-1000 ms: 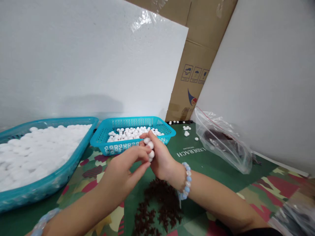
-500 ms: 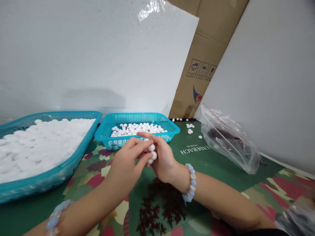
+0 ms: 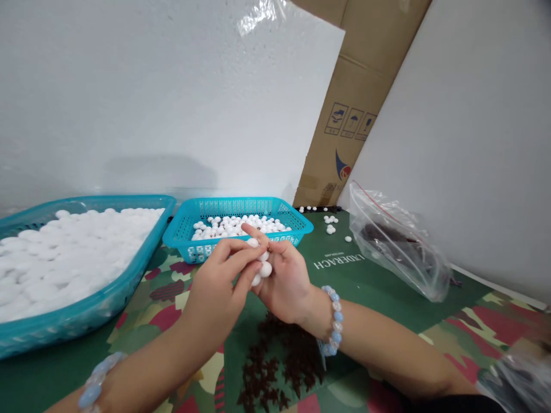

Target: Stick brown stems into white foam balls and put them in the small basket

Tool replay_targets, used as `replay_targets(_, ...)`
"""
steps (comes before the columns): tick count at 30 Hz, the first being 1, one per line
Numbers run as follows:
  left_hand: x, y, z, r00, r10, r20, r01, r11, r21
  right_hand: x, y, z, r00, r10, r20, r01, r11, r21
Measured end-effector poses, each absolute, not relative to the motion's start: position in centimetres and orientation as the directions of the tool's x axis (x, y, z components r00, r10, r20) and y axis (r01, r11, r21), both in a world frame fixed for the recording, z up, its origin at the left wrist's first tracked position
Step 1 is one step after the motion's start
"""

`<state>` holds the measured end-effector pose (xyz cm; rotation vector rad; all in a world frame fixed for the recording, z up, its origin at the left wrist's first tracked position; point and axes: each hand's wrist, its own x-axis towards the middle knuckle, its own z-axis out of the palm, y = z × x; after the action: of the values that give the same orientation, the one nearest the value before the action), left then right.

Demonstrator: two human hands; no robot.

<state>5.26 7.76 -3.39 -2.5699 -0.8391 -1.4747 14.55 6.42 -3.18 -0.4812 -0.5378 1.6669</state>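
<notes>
My right hand (image 3: 286, 281) is cupped around several small white balls (image 3: 263, 267), in front of the small teal basket (image 3: 301, 226). My left hand (image 3: 219, 284) meets it from the left, its thumb and fingertips pinching one of those balls at the top of the cluster. Both wrists wear pale blue bead bracelets. Below my hands lies a heap of small dark brown star-shaped pieces (image 3: 279, 367) on the camouflage-patterned cloth (image 3: 172, 310).
A large teal basket (image 3: 107, 301) full of white balls fills the left. The small basket holds more of them. A clear zip bag (image 3: 398, 249) with dark pieces lies right; loose white balls (image 3: 330, 225) lie behind it. White foam boards and a cardboard box (image 3: 344, 132) stand behind.
My hands stay together with the balls. The left fingertips have slid up onto the top ball of the cluster. The view has shifted slightly.
</notes>
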Motion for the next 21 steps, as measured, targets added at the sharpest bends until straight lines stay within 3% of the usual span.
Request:
replay_targets(15, 5.08, 7.33, -2.93, 0.374, 0.323, 0.869, 0.479, -0.87, 0.117, 14.47, 6.04, -2.78, -0.168, 0.985, 0.033, -0.825, -0.122, -0.551)
replay_targets(21, 5.13, 7.13, -2.48, 0.372, 0.308, 0.876, 0.468, -0.877, 0.109, 14.43, 5.96, -2.87, -0.186, 0.974, 0.131, -0.829, -0.084, -0.553)
